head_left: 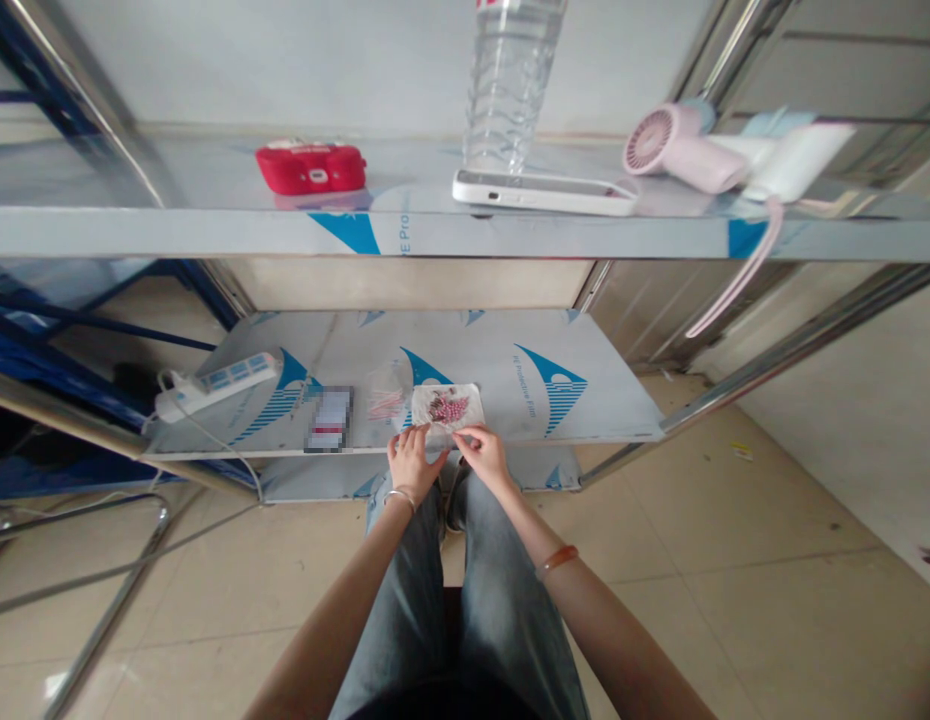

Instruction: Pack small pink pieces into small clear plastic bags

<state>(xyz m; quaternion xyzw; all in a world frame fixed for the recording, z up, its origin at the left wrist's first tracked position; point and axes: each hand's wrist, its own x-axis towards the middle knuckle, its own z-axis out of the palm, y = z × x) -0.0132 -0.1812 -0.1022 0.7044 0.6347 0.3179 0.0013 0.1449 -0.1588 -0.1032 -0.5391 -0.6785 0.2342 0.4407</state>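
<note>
A small white square piece [471, 396] with a pink and dark pattern lies near the front edge of the lower metal shelf [495, 350]. My left hand [412, 462] rests at its lower left edge, fingers apart. At its lower right edge is my right hand [486, 456], thumb and forefinger pinched together on something too small to make out. Left of the white piece, a clear plastic bag [386, 396] with pink sticks lies on the shelf. Farther left is a phone-like object [331, 418] with a blurred screen.
A power strip [236, 373] with a cable lies at the shelf's left end. The upper shelf [210, 232] holds a red case [312, 170], a water bottle [512, 90], a white phone [544, 192] and a pink handheld fan [686, 148] with a hanging strap.
</note>
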